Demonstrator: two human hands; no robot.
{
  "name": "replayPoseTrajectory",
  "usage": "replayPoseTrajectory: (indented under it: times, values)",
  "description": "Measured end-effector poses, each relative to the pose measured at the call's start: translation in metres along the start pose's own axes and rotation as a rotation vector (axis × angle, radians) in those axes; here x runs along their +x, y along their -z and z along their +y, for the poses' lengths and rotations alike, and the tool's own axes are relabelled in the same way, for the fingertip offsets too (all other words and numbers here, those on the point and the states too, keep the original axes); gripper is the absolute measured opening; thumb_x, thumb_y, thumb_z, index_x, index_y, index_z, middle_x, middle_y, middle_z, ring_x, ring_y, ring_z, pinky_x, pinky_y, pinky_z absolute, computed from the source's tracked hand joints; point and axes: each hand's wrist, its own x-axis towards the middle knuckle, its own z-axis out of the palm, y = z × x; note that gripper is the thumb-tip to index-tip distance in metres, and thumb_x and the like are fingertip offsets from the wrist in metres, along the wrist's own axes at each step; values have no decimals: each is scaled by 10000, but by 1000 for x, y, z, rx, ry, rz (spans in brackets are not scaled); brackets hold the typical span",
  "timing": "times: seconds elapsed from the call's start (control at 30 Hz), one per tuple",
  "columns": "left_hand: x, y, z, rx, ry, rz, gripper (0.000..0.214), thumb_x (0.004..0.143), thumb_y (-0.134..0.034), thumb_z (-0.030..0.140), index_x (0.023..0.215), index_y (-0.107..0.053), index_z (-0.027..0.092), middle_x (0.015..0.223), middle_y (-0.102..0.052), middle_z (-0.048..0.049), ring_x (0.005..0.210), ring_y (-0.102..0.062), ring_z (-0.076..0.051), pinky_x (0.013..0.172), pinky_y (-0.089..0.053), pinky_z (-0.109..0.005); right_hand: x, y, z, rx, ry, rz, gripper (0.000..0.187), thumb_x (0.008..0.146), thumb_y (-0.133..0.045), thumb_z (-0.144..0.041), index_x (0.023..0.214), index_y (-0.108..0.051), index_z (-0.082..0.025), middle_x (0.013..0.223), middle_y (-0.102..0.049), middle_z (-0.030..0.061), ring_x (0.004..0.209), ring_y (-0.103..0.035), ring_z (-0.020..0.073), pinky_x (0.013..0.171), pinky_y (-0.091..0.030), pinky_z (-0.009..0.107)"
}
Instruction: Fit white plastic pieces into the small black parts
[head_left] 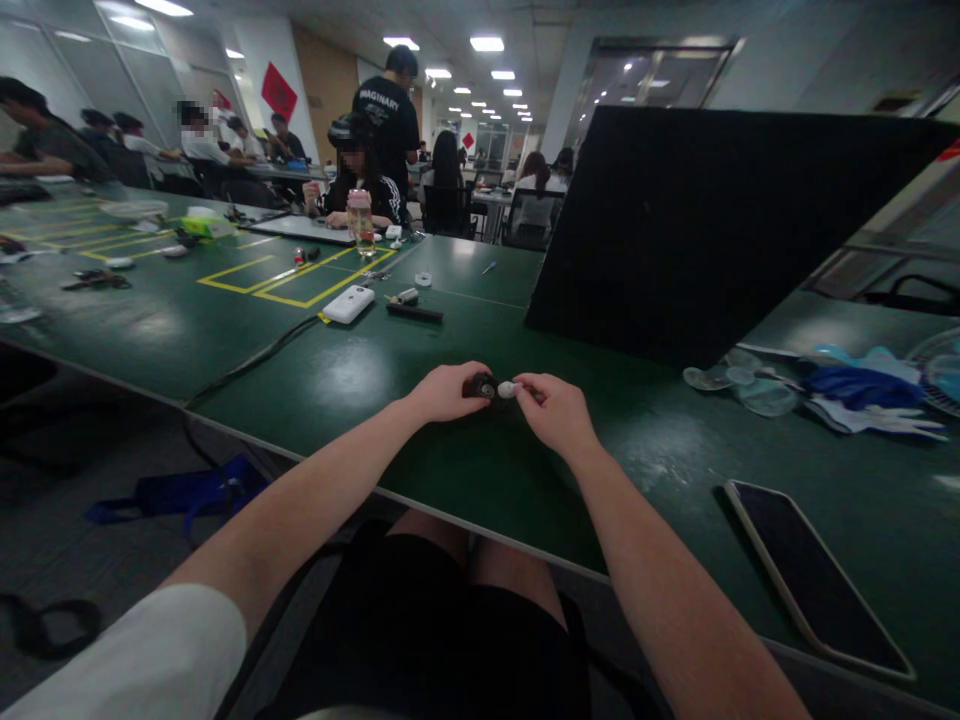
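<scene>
Just in front of a large black slanted board (pixel 675 230), the left hand (pixel 442 393) closes around a small dark round part (pixel 478 385) while the right hand (pixel 556 412) pinches a small white piece (pixel 508 389) against it — seemingly brought together, not yet seated.

smartphone (pixel 817 578), black panel (pixel 705 230), white power bank (pixel 348 303), blue gloves (pixel 862 388)

Green table (pixel 420 400) (yellow tape (pixel 259 290) lines).

Forearms stretched forward, left hand (pixel 444 392) and right hand (pixel 553 412) nearly meet, fingers (pixel 528 386) pinched shut.
</scene>
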Motion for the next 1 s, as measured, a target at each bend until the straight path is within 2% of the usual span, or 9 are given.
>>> replayPoseTrajectory:
  times: [0.17, 0.27, 0.37, 0.53, 0.63, 0.73, 0.87, 1.0]
  values:
    - [-1, 0, 0, -10, -9, -2, 512, 823, -695, 432, 1298, -599, 268, 986, -736, -12, 861, -702, -202, 787, -536, -323, 0, -4, 0, 19, -2, -42, 223, 955, -568, -362, 1032, -743, -247, 933, -723, 36, 734, -620, 188, 662, -463, 333]
    - [-1, 1, 2, -14, -1, -4, 528, 821, -701, 441, 1307, -596, 264, 986, -735, -12, 861, -702, -201, 793, -540, -325, 1, -6, 1, 38, -45, -85, 230, 945, -584, -397, 1031, -749, -261, 896, -729, 23, 705, -618, 181, 626, -446, 319]
    - [-2, 3, 2, -19, -15, -10, 534, 814, -712, 450, 1303, -602, 266, 981, -732, -12, 864, -697, -201, 798, -543, -331, 1, -7, 3, 18, -113, -96, 265, 931, -603, -475, 953, -752, -257, 830, -722, 22, 681, -613, 185, 584, -418, 311]
    - [-3, 5, 2, -66, -57, -58, 540, 812, -716, 463, 1301, -601, 266, 1011, -732, -15, 863, -692, -194, 802, -544, -334, 2, -8, -1, -62, -193, -157, 437, 946, -548, -582, 729, -703, -236, 687, -670, 23, 605, -580, 180, 538, -369, 312]
    - [-1, 3, 0, -60, -66, -45, 525, 818, -707, 458, 1291, -601, 257, 1032, -729, -20, 882, -689, -200, 815, -547, -346, 3, -4, -4, -62, -197, -177, 565, 951, -474, -676, 670, -669, -227, 661, -654, 35, 589, -569, 180, 532, -354, 316]
    - [1, 3, -4, -27, -68, 0, 515, 805, -716, 463, 1260, -623, 241, 1125, -712, -46, 997, -677, -222, 900, -547, -371, 6, 4, -1, -57, -246, -145, 675, 946, -363, -763, 666, -652, -221, 654, -645, 49, 587, -567, 189, 538, -358, 322]
    - [-5, 23, -28, 50, -2, 60, 470, 790, -722, 411, 1215, -651, 223, 1237, -676, -72, 1142, -638, -240, 1004, -521, -379, 10, 12, 12, -21, -368, -114, 727, 941, -287, -797, 757, -676, -212, 680, -652, 60, 607, -591, 203, 554, -397, 323]
    - [-31, 64, -69, 145, 244, 134, 481, 795, -693, 315, 1261, -604, 239, 1191, -699, -63, 1022, -676, -224, 916, -544, -358, 10, 8, 17, -3, -391, -206, 684, 938, -334, -784, 821, -691, -213, 702, -661, 60, 622, -605, 209, 559, -419, 325]
